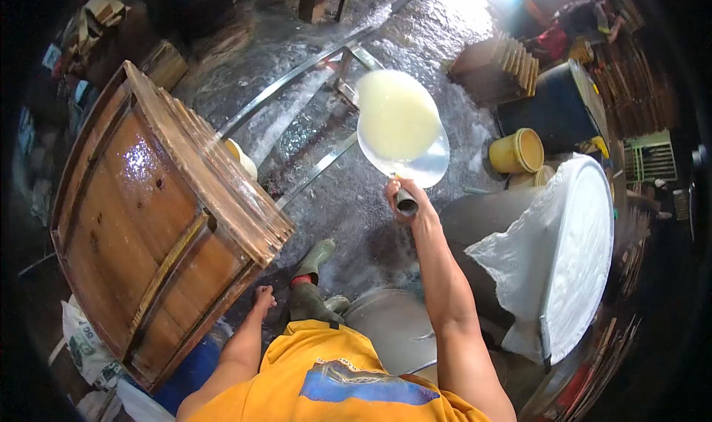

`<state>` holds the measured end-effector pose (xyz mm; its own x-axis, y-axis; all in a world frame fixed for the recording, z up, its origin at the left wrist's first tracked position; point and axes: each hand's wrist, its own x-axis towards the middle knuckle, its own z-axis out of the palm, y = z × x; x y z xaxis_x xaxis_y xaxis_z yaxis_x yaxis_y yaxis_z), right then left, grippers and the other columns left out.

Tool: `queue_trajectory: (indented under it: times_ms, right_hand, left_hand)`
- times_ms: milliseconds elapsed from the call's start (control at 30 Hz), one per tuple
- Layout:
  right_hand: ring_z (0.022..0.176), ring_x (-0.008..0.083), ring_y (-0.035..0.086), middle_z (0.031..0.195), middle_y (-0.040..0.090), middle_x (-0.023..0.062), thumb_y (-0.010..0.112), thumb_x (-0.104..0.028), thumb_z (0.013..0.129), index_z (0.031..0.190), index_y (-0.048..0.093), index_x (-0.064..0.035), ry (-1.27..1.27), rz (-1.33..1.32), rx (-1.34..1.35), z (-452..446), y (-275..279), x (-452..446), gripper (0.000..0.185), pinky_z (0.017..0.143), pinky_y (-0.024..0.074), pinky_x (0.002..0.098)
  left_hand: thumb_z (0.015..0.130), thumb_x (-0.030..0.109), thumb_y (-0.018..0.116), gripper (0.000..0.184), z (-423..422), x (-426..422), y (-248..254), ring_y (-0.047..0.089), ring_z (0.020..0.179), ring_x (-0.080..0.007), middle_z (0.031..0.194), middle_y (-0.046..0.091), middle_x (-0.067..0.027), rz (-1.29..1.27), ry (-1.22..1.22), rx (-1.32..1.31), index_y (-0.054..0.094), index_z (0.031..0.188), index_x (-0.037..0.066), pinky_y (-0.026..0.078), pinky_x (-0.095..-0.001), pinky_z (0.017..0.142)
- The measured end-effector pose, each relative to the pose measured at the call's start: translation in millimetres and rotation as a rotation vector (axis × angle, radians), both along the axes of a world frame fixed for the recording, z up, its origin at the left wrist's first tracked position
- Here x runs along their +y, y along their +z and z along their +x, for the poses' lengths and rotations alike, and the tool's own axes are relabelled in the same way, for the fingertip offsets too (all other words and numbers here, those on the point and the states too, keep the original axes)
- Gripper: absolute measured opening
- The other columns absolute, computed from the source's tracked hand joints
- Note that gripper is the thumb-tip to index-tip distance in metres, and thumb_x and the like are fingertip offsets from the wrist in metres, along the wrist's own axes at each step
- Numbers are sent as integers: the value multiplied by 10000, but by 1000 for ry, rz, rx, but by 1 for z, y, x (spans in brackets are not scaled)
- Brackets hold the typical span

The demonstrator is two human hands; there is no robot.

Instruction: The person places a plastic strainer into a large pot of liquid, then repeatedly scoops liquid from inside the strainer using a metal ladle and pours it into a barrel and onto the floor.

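My right hand (409, 199) is wrapped round the tubular metal handle (405, 202) of a wide, shallow scoop (430, 168). Pale yellow-white liquid (398, 116) fills much of the scoop and reaches its far edge. The scoop is held out in front of me above the wet floor. My left hand (263, 297) hangs low beside the stack of wooden trays (159, 214), its fingers curled; whether anything is in them is too small to tell.
On the right stands a large vat (586, 236) with a white sheet over its rim. Behind it are a yellow bucket (517, 152), a dark blue drum (552, 103) and stacked boards (495, 67). A metal frame (285, 77) lies ahead; a round metal lid (393, 325) is near my boots.
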<state>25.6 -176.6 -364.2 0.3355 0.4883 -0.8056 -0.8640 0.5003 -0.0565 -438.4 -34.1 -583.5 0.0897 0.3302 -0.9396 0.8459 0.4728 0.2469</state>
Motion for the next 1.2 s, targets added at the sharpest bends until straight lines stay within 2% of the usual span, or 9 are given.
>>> queue_trajectory:
  times_ms: [200, 333, 533, 700, 767, 800, 900, 1067, 1200]
  right_hand:
    - [516, 112, 473, 659, 459, 47, 482, -79, 854, 806, 418, -19, 79, 70, 79, 18, -48, -3, 100, 441, 469, 219]
    - [495, 102, 480, 636, 475, 45, 502, -66, 823, 798, 425, 8, 191, -61, 78, -1, -61, -44, 110, 425, 449, 199]
    - [491, 111, 483, 616, 469, 35, 488, -42, 796, 772, 434, -11, 91, -305, 230, -38, -93, -108, 66, 429, 448, 199]
    - [507, 128, 482, 645, 465, 62, 490, 0, 768, 791, 431, -10, -60, -395, 275, -47, -106, -120, 64, 442, 465, 222]
    - [521, 143, 487, 680, 470, 82, 482, 30, 756, 835, 424, 0, -50, -514, 125, -39, -108, -111, 103, 451, 478, 241]
    - [540, 155, 495, 708, 474, 89, 474, 50, 747, 891, 413, -3, -99, -520, 20, -35, -111, -109, 165, 454, 482, 245]
    - [571, 167, 504, 734, 473, 100, 506, 19, 703, 895, 394, 3, 19, -413, -1, 6, -113, -105, 222, 479, 484, 269]
    - [533, 169, 469, 755, 441, 120, 479, 30, 729, 899, 361, 37, -94, -410, -209, 43, -47, -69, 208, 432, 459, 274]
    - [511, 162, 463, 734, 442, 105, 480, 24, 755, 914, 367, 38, -361, -644, -383, 2, 43, -65, 196, 413, 433, 286]
  left_hand:
    - [899, 276, 454, 298, -4, -9, -14, 517, 499, -165, 624, 499, -62, -9, 173, -117, 468, 1081, 40, 472, -318, 476]
    - [903, 285, 443, 279, -20, -11, -35, 508, 478, -172, 617, 498, -57, 99, -18, -201, 456, 1051, 48, 463, -324, 467]
    - [902, 280, 441, 267, -11, 2, -59, 500, 441, -178, 576, 488, -57, -100, 117, -23, 461, 1031, 47, 454, -314, 443]
    - [901, 284, 441, 253, 0, 5, -41, 510, 438, -164, 568, 483, -45, -92, 107, 12, 478, 988, 49, 425, -301, 406]
    - [901, 283, 441, 247, -1, 7, -46, 517, 444, -163, 569, 482, -41, -107, 115, -37, 484, 976, 52, 424, -296, 407]
    - [901, 286, 439, 242, 23, 6, 6, 519, 446, -158, 573, 479, -34, -120, 122, -3, 490, 958, 56, 422, -291, 411]
    - [906, 297, 427, 253, 26, 10, 3, 522, 455, -154, 589, 488, -34, -84, 59, -15, 492, 964, 60, 422, -294, 418]
    - [902, 305, 426, 304, 32, 16, 1, 540, 478, -166, 623, 523, -36, -49, -54, -27, 497, 1076, 66, 459, -329, 486]
    - [875, 272, 451, 265, 42, 11, 2, 538, 443, -156, 623, 545, -43, 65, -80, -48, 556, 990, 58, 448, -288, 443]
